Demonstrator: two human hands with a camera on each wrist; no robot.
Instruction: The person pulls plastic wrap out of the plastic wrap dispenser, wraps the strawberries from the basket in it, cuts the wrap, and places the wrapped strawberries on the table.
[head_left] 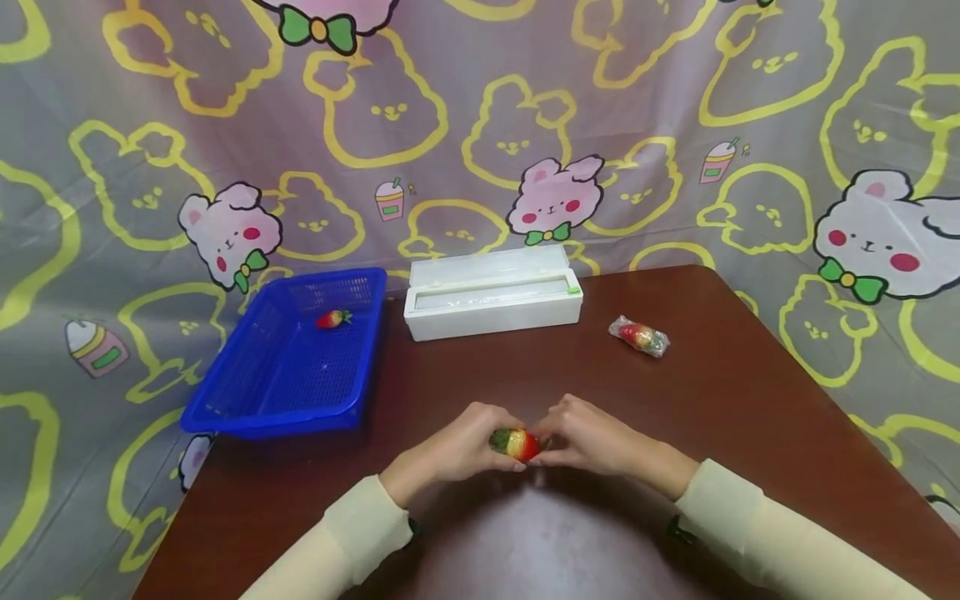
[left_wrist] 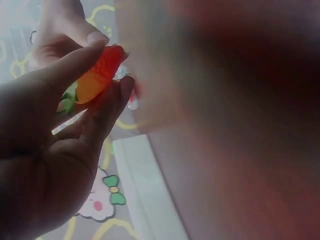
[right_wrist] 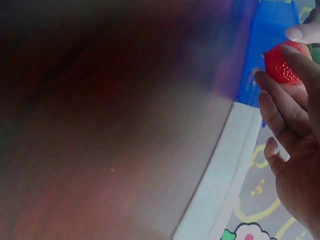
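Over the near middle of the table, a strawberry [head_left: 517, 444], red at the tip and pale yellow towards its green leaves, is between both hands. My left hand [head_left: 468, 442] grips it around the leafy end, thumb on the near side. At the red tip, my right hand [head_left: 592, 437] pinches with thumb and fingers. The left wrist view has the strawberry [left_wrist: 100, 75] between the left thumb and fingers, with the right thumb against its tip. In the right wrist view the red end of the strawberry [right_wrist: 281, 65] shows under the right thumb.
A blue basket [head_left: 363, 367] at the left has one strawberry [head_left: 333, 318] inside. A long white box [head_left: 495, 317] with a raised clear lid stands at the back. Right of it lies a strawberry in clear wrap [head_left: 640, 336]. A patterned curtain [head_left: 480, 125] hangs behind the brown table [head_left: 720, 358].
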